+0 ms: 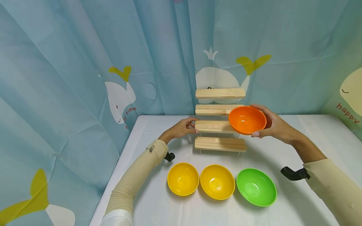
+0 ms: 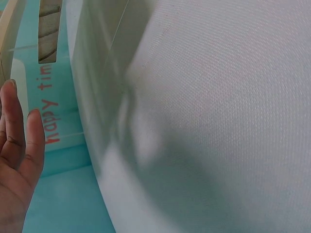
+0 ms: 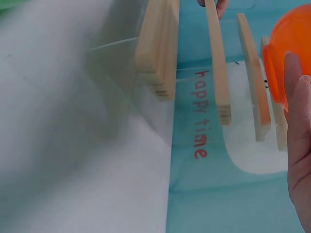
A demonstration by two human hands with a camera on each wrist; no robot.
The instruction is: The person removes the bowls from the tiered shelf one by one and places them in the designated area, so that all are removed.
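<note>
An orange bowl (image 1: 246,120) is held up by my right hand (image 1: 271,124), thumb near its front rim and fingers round its far side. In the head view it covers the right ends of two planks of a stepped wooden rack (image 1: 216,126). At the rack's left side, my left hand (image 1: 182,128) grips the end of the second plank from the bottom. The right wrist view shows the orange bowl (image 3: 291,53) beside the thumb, above the planks (image 3: 221,82). Only part of the left hand (image 2: 22,160) enters the left wrist view.
Nearer than the rack, two yellow bowls (image 1: 183,179) (image 1: 217,182) and a green bowl (image 1: 256,187) stand in a row on the white tabletop (image 1: 152,201). A blue curtain (image 1: 169,56) hangs behind and along the left side.
</note>
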